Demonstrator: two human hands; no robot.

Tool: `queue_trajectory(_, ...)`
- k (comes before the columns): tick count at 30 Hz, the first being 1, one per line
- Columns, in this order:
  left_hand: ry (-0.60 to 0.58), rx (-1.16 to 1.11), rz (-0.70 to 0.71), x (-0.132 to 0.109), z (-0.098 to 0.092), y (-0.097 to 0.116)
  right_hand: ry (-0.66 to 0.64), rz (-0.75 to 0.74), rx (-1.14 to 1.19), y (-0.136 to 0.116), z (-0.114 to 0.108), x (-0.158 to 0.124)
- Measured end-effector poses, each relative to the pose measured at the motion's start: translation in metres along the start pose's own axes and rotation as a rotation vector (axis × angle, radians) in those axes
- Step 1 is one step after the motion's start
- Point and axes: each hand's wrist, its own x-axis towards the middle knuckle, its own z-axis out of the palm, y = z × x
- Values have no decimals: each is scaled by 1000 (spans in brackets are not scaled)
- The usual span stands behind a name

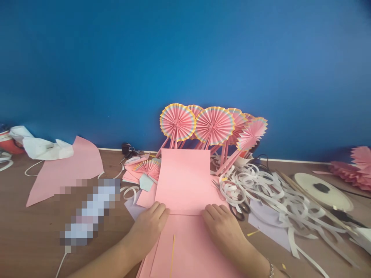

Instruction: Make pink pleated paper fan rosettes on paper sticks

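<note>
A pink paper sheet (185,179) stands tilted up in front of me, with a narrow fold along its lower edge. My left hand (150,227) has its fingers curled over the lower left corner of the sheet. At the lower right corner, my right hand (222,227) is closed on the same edge in the same way; the thumbs are hidden. Beneath both hands lies a stack of larger pink paper (191,247), with a thin yellow strip (173,253) on it.
Pleated pink paper fans (214,126) on sticks stand at the back by the blue wall. Curled white paper strips (269,193) and scissors (240,211) lie right, near a round cream disc (323,191). Left are a loose pink sheet (66,173) and a blurred-out object (92,212).
</note>
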Motion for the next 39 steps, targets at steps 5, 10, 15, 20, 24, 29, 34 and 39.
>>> queue_trajectory(5, 120, -107, 9, 0, 11, -7, -70, 89, 138, -1, -2, -2)
queue_trajectory(10, 204, -260, -24, 5, 15, -14, -172, 168, 204, 3, 2, -1)
queue_trajectory(15, 191, -177, -14, 7, 10, -9, -138, 121, 96, 4, 6, -1)
queue_trajectory(20, 72, 69, 58, 1, 9, 3, -129, -6, -17, -12, 4, 2)
queue_trajectory(24, 46, 143, 85, 0, 8, 8, -159, -19, -72, -24, -1, 4)
queue_trajectory(29, 26, 102, 35, -5, 10, -1, -200, 41, -60, -12, -5, -3)
queue_trajectory(34, 218, -73, -35, -14, 13, -21, -279, 104, -62, 6, -7, -4)
queue_trajectory(39, 221, -802, -258, -14, -3, -9, -280, 163, 19, 9, -20, 6)
